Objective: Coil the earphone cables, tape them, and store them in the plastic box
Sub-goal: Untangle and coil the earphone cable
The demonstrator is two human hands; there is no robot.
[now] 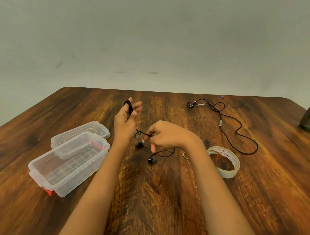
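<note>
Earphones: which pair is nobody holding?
The earphones lying loose on the table, beyond the tape roll. The other pair is wound on the left hand and pinched by the right hand.

I saw the left hand (125,120) raised, fingers straight, with the black earphone cable (130,106) wound round them. The right hand (164,136) pinched the cable's loose length just beside it, two earbuds (152,160) hanging below. The open plastic box (65,181) sat left, its lid (83,131) leaning on it. The tape roll (229,173) and a second earphone (238,131) lay right.
</note>
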